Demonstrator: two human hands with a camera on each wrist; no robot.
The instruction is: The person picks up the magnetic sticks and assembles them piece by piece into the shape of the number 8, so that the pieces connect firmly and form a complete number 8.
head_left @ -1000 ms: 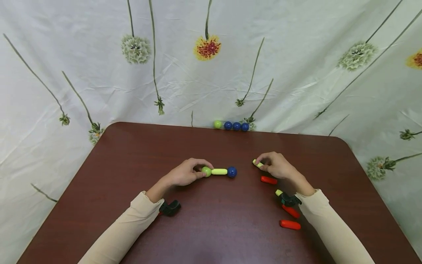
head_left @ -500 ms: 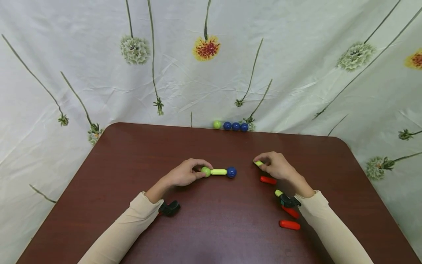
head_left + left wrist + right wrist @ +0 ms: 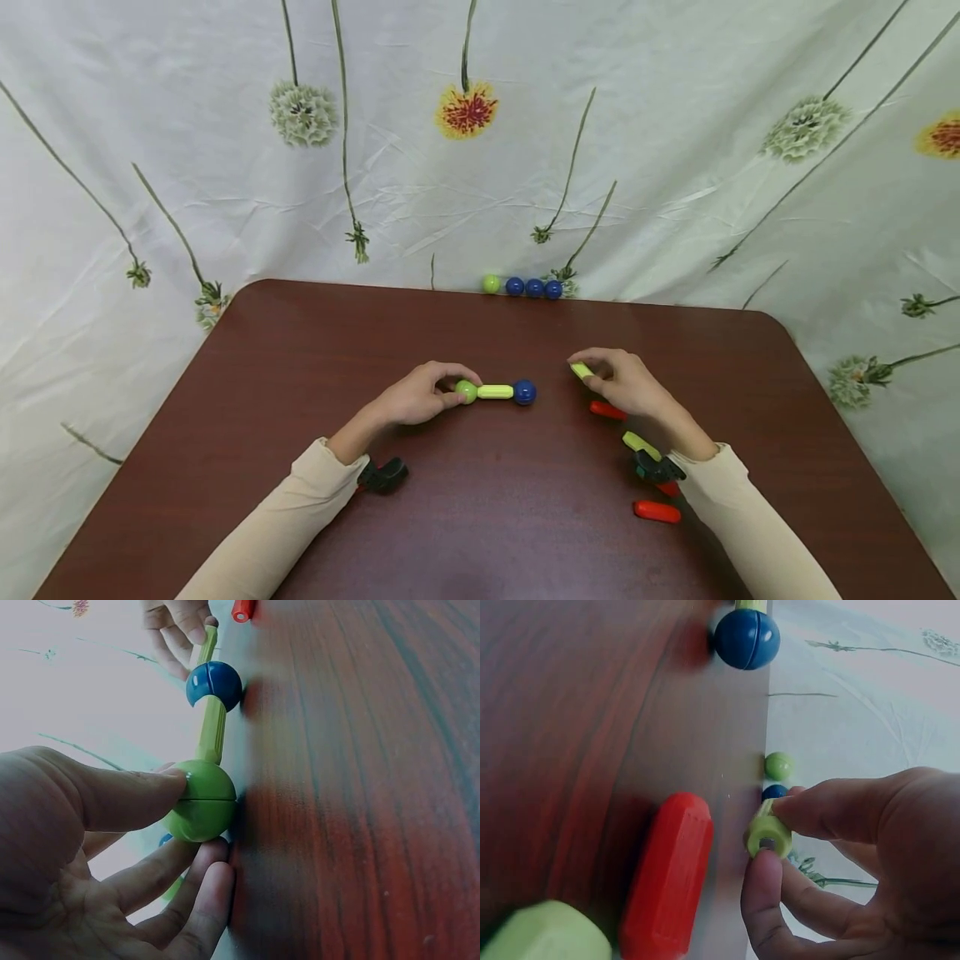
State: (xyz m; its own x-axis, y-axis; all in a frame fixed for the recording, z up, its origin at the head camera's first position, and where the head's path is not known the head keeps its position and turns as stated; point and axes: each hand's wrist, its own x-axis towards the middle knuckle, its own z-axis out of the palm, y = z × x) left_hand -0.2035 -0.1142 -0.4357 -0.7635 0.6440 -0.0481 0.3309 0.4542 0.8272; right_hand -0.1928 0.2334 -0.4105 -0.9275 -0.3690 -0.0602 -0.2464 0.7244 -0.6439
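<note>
Currently, clock positions being read in the head view, the left hand (image 3: 416, 396) pinches a green ball (image 3: 467, 392) between thumb and fingers. At three o'clock from that ball, a yellow-green rod (image 3: 495, 392) joins it, with a blue ball (image 3: 524, 392) touching the rod's other end, so the three form one straight piece along the tabletop (image 3: 375, 333).

Between two and three o'clock from the blue ball, and apart from it, the right hand (image 3: 628, 385) grasps a loose rod (image 3: 581, 370), also yellow-green, by thumb and fingertips; a small metallic end shows in the right wrist view. I can't tell whether it touches the table.

Around five o'clock from the loose rod lie a red rod (image 3: 607, 410), then another yellow-green rod (image 3: 641, 445), partly behind a dark wrist device (image 3: 658, 468), and farther off a second red rod (image 3: 657, 512). At twelve o'clock from the blue ball, a row of balls (image 3: 534, 288), one green and three blue, lines the table's far edge before a flower-patterned cloth (image 3: 660, 150).
</note>
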